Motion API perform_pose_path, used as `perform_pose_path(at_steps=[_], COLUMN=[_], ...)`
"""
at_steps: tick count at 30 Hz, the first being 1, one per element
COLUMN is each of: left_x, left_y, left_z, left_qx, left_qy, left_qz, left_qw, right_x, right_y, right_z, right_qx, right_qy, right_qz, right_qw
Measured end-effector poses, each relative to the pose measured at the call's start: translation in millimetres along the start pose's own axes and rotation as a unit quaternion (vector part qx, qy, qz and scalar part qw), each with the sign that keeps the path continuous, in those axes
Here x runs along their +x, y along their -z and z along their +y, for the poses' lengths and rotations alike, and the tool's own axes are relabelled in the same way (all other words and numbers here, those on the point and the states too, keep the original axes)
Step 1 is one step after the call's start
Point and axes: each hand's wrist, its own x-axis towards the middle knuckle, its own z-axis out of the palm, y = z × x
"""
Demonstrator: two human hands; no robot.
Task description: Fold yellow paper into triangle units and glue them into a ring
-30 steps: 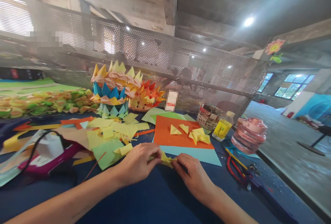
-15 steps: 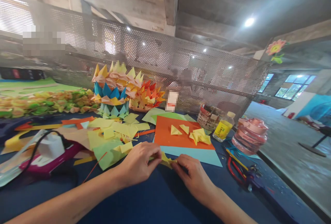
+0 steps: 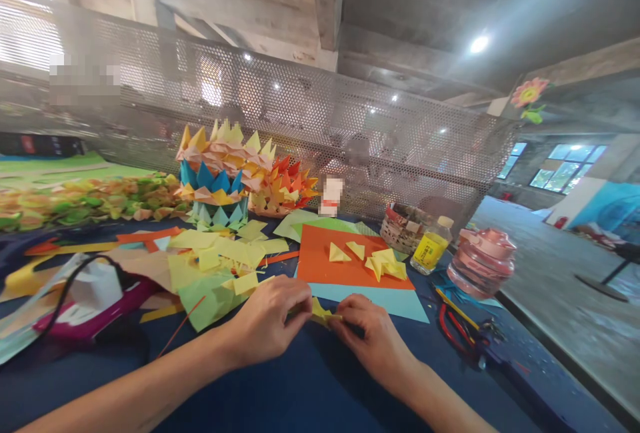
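A small folded yellow paper (image 3: 321, 313) is stretched between my two hands, above the dark blue table (image 3: 300, 390). My left hand (image 3: 277, 316) pinches its left end. Its right end is between the fingers and thumb of my right hand (image 3: 367, 330). Just beyond my hands, several folded yellow pieces (image 3: 384, 264) rest on an orange sheet (image 3: 316, 256), which overlaps a light blue sheet (image 3: 385, 303). Pale yellow paper squares and scraps (image 3: 213, 250) are strewn past my left hand.
Folded-paper crowns (image 3: 215, 180) stand at the back before a mesh screen (image 3: 300, 106). A yellow-labelled bottle (image 3: 431, 250), a pink jug (image 3: 483, 263) and red-handled pliers (image 3: 453, 326) are on the right. At left lies a magenta tool (image 3: 95, 313) with a black cord.
Both hands remain nearly in place, still on the yellow paper, whose visible part looks slightly changed in shape. The whole view has shifted very slightly.
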Motion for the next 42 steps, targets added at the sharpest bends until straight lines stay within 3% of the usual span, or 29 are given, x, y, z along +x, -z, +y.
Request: perform_pose_path(at_steps=[11,24,32,42], left_x=[-1,-3,2,2], left_y=[2.6,-0.8,2.6,0.6], left_z=[4,4,8,11], left_qx=[0.014,-0.010,-0.019,-0.029], left_qy=[-0.037,-0.004,-0.059,-0.084], left_qz=[0.007,0.025,0.001,0.008], left_qw=[0.999,1.000,0.998,0.996], right_x=[0,-2,-5,-5], right_y=[-3,-6,-9,-12], right_z=[-1,-5,-14,-13], right_qx=[0.007,-0.041,-0.115,-0.136], right_qy=[-0.064,-0.008,0.066,0.070], right_qz=[0.013,0.058,0.056,0.044], right_qw=[0.998,0.997,0.990,0.987])
